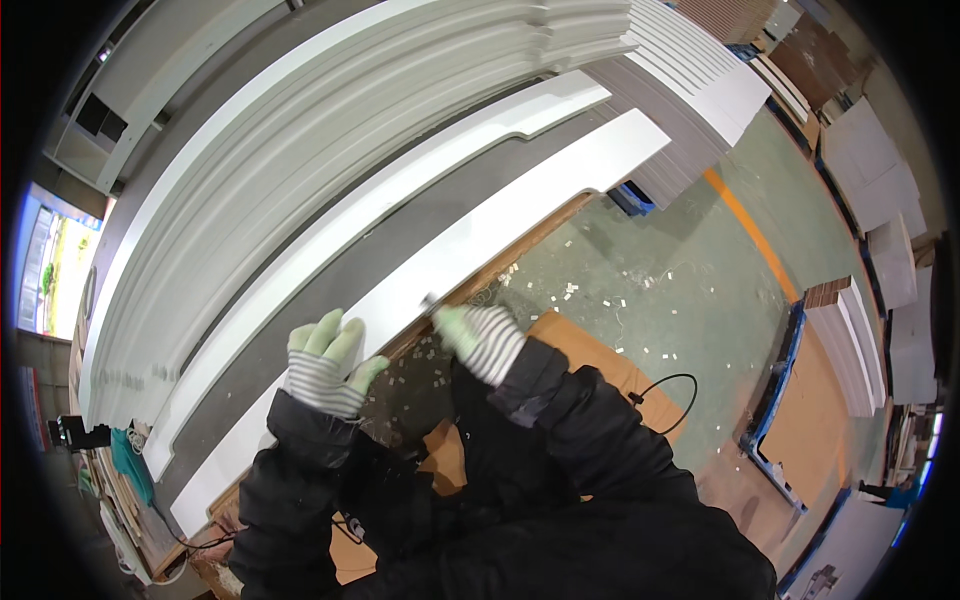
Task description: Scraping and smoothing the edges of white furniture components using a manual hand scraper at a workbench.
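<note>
A long white panel with a stepped edge lies along the near side of the dark worktable. My left hand, in a pale green glove with a striped cuff, rests on this panel with its fingers stretched and the thumb apart. Gloved the same way, my right hand is closed at the panel's near edge. From its fingers pokes a small, dark, metallic-looking tool, blurred and touching or close to the edge; its exact kind cannot be made out. Beyond lies a second matching white panel.
A big stack of similar panels fills the table's far side, and more panels are piled at the far right. Small white scraps and brown cardboard lie on the green floor. A blue-edged pallet stands to the right.
</note>
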A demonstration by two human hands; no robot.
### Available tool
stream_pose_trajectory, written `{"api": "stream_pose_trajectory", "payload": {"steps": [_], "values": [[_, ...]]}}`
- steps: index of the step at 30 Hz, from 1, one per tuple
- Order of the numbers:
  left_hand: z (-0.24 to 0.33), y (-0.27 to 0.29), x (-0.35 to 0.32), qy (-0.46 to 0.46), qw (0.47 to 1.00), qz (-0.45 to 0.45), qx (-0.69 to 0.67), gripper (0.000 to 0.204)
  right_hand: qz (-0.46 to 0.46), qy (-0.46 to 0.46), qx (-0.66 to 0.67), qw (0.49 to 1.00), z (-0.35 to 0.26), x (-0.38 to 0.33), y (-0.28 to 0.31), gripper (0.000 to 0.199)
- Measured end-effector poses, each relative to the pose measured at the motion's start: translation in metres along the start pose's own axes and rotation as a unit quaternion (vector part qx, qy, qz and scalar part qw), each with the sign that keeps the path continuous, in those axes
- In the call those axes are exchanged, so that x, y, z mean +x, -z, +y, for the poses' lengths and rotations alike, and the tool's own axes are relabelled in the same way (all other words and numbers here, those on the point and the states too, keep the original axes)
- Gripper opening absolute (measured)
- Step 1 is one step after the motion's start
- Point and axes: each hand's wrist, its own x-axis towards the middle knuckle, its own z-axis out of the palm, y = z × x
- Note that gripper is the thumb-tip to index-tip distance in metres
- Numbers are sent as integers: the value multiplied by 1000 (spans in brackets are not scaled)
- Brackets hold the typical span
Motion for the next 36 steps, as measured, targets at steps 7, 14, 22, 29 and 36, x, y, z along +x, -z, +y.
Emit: {"api": "stream_pose_trajectory", "payload": {"steps": [7, 14, 22, 29, 36], "values": [[-23, 45, -61, 38, 993, -10, 107, 82, 215, -128, 238, 938, 12, 14, 74, 50], [-40, 26, -59, -40, 998, 31, 35, 66, 106, -123, -91, 982, 31, 30, 6, 73], [-6, 35, -30, 11, 999, -40, 5, 84, 46, 52, -145, 987, -24, -16, -22, 59], [-44, 41, -78, -12, 999, -14, 35, 72, 98, -288, -189, 934, 29, 35, 13, 75], [-14, 17, -29, 0, 998, -38, -51, 80, -48, 48, -128, 989, -35, -20, -90, 51]]}}
